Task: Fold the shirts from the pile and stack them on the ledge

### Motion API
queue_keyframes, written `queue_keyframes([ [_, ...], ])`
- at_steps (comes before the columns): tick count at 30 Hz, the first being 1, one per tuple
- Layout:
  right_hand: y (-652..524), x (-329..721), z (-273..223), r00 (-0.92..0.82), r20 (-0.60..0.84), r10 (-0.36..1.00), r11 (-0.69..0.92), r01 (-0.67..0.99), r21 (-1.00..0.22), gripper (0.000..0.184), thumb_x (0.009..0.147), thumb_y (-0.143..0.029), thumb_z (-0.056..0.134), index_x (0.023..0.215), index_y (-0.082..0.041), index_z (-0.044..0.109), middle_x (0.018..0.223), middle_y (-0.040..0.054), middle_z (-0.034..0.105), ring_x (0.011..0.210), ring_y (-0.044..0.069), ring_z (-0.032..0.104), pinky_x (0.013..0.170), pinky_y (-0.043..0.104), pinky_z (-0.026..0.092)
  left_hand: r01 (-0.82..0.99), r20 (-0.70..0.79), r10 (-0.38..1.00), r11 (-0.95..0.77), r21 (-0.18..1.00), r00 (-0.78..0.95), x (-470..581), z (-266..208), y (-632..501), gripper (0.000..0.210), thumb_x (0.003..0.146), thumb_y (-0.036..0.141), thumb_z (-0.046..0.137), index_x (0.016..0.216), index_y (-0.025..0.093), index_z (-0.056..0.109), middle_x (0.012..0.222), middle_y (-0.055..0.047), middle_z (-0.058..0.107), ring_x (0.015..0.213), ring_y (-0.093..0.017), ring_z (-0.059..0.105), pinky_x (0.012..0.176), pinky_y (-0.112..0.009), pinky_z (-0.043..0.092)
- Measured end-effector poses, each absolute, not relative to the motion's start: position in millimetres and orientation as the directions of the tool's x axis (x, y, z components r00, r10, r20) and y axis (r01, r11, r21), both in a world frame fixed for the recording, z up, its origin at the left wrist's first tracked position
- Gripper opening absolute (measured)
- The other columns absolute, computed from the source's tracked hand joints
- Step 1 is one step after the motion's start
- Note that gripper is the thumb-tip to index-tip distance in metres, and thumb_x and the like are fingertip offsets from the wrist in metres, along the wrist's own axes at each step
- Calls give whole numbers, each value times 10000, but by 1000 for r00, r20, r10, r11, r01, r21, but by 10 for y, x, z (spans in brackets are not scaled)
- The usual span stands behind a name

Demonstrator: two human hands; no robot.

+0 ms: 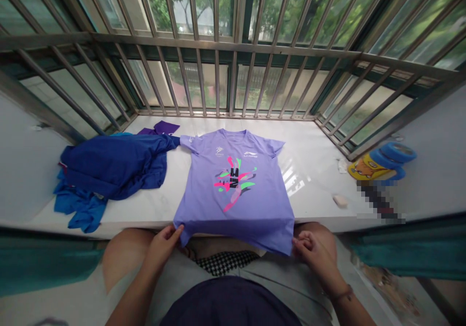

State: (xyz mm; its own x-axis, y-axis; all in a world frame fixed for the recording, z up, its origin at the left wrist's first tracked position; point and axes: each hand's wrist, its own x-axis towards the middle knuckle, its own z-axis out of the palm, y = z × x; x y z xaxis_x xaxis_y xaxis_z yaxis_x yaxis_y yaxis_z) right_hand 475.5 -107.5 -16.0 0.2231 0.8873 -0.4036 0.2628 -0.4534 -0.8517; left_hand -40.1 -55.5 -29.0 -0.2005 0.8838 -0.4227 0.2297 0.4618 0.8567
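Observation:
A lavender T-shirt (204, 195) with a pink, green and black print lies face up on the white sill, collar toward the window. Its bottom hem hangs over the sill's front edge, above my lap. My left hand (165, 241) pinches the hem's left corner between thumb and fingers. At the opposite corner, my right hand (311, 249) has its fingers curled and pinched on the shirt's edge. The shirt's left sleeve touches a pile of dark blue clothing (112, 163).
Metal bars (233, 49) fence the window behind the white sill (313, 170). Bright blue cloth (85, 214) and purple cloth (165, 128) lie by the pile. On the right are a yellow and blue bottle (374, 164), a small pale object (340, 200) and a blurred-out dark item (380, 202).

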Motion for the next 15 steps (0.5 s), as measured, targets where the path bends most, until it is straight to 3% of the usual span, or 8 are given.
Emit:
queue_keyframes([
  [3, -1072, 4829, -174, 296, -303, 906, -410, 432, -804, 536, 718, -757, 672, 926, -284, 525, 630, 5, 660, 589, 271, 689, 544, 356, 507, 172, -397, 892, 435, 884, -215, -368, -279, -557, 747, 654, 913, 772, 821, 185, 757, 747, -37, 758, 753, -256, 733, 693, -304, 588],
  [6, -1066, 4857, -77, 327, -118, 937, -329, 723, -608, 389, 842, -615, 592, 985, -255, 629, 754, 70, 736, 665, 299, 724, 643, 420, 553, 129, -408, 885, 442, 888, -223, -385, -244, -632, 733, 663, 894, 781, 859, 188, 787, 837, -54, 799, 828, -272, 753, 746, -312, 608],
  [9, -906, 4661, 142, 187, 85, 979, -134, 896, -423, 334, 990, -495, 501, 998, -226, 699, 925, 136, 777, 856, 325, 738, 855, 484, 570, 130, -421, 871, 462, 877, -252, -400, -194, -694, 740, 660, 900, 758, 874, 194, 812, 900, -79, 827, 946, -323, 776, 824, -357, 638],
  [11, -670, 4395, 304, 42, 190, 981, 30, 930, -365, 356, 1051, -445, 464, 1055, -212, 734, 1061, 158, 784, 1030, 336, 718, 1006, 504, 539, 156, -413, 868, 465, 872, -276, -400, -155, -706, 726, 648, 883, 760, 879, 197, 823, 939, -95, 840, 1026, -357, 777, 883, -393, 649],
  [13, -351, 4077, 424, -101, 242, 965, 181, 925, -335, 387, 1086, -408, 437, 1206, -205, 745, 1259, 156, 765, 1230, 330, 669, 1147, 511, 475, 186, -407, 866, 468, 864, -292, -399, -127, -704, 715, 621, 871, 767, 861, 200, 826, 966, -111, 846, 1079, -383, 773, 930, -425, 650],
  [15, -4, 3780, 463, -207, 246, 947, 276, 916, -290, 450, 1106, -396, 420, 1397, -189, 694, 1513, 141, 657, 1458, 322, 538, 1263, 513, 373, 195, -406, 868, 468, 862, -287, -406, -134, -701, 713, 620, 868, 765, 860, 200, 827, 975, -117, 848, 1110, -392, 771, 969, -447, 642],
])
